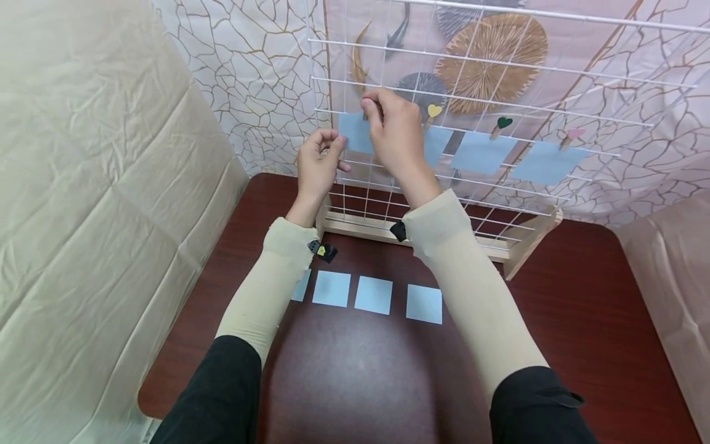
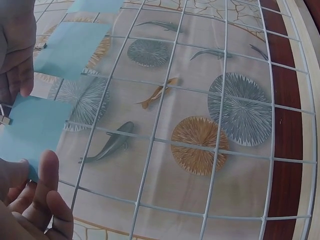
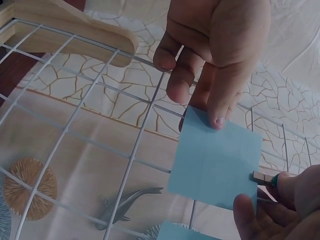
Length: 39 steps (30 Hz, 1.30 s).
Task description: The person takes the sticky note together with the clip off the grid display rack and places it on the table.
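Note:
At the left end of a white wire grid, my left hand pinches the edge of a light-blue paper square between thumb and fingers. My right hand grips a small wooden clothespin with a green decoration at the paper's top edge; in the head view this hand hides the pin. Three more blue squares hang to the right in a row. They are held by clothespins bearing a yellow heart, a dark green heart and a pink heart.
Several blue paper squares lie in a row on the dark red-brown table. The grid stands on wooden feet. Patterned cloth with fish and round leaf shapes hangs behind, and beige cloth covers the left side.

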Motion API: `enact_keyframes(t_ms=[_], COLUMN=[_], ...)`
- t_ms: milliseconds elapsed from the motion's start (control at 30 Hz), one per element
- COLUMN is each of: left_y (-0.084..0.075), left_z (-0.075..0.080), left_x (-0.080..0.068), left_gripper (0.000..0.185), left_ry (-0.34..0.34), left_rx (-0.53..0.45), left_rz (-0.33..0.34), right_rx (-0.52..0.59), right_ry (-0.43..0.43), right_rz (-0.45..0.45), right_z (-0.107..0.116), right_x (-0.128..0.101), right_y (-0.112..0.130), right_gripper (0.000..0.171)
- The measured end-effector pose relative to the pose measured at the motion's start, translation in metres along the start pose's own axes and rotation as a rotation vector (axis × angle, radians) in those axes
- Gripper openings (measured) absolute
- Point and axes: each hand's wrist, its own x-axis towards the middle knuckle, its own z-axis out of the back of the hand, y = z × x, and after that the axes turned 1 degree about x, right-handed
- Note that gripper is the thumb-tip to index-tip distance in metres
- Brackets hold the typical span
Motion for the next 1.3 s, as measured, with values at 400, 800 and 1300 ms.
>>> enact_keyframes(t_ms=[400,800,1300], left_y=[-0.002,-0.002,-0.005], left_z=[0.006,0.010,0.020], left_x=[0.001,-0.002,-0.012], left_gripper=[0.012,0.013,0.012], left_ry=[0.040,0.084,0.152], left_rx=[0.015,0.072,0.004], left_rz=[0.010,-0.013,-0.023], right_rx=[0.069,0.111,0.155], right_ry=[-0.023,-0.016,-0.039], right_rz=[-0.002,0.029,0.095], right_z=[0.001,0.001,0.003], right_x=[-0.002,-0.003,-0.012], right_y=[0.000,-0.004,-0.004], right_gripper=[0.027,0.024,0.024])
